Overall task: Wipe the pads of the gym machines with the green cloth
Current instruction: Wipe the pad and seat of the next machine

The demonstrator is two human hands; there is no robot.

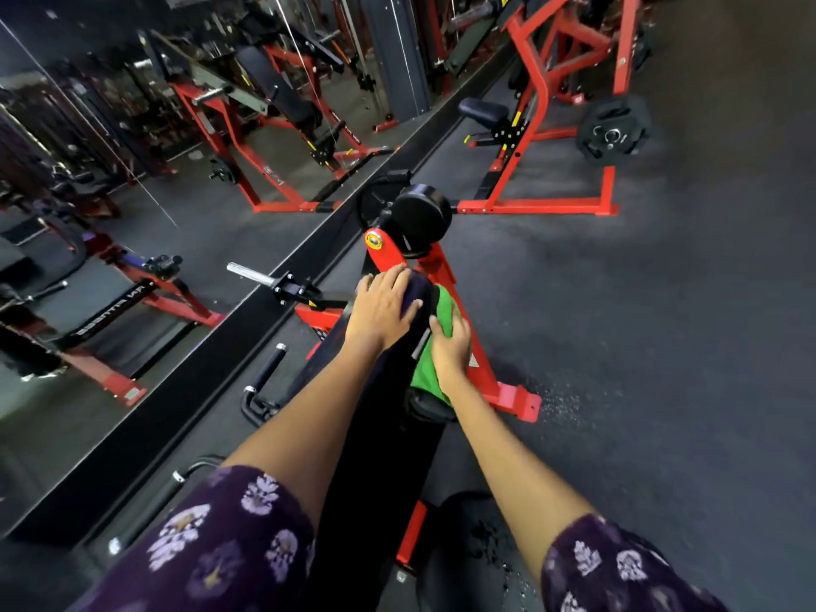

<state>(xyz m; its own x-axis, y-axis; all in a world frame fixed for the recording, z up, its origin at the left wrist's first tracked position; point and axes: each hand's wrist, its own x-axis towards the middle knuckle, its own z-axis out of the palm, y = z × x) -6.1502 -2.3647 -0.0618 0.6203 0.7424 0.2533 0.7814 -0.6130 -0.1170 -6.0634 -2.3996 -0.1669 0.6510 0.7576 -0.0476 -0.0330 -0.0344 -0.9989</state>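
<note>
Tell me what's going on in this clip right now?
A person is cleaning a gym machine. The right hand presses a green cloth against the right side of a long black pad, while the left hand lies flat on the pad's top end, steadying it. The machine has a red frame, with a round black roller pad just beyond.

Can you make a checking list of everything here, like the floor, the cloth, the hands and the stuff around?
Surface: dark floor, pale specks by the red frame.
Job's things: green cloth on the right side of the long black pad.
Clutter: nothing seen.
Hands: left hand flat on the pad's top; right hand presses the cloth.
Cables: thin machine cables in the mirror.
Surroundings: red machine, weight plate, round roller.
</note>
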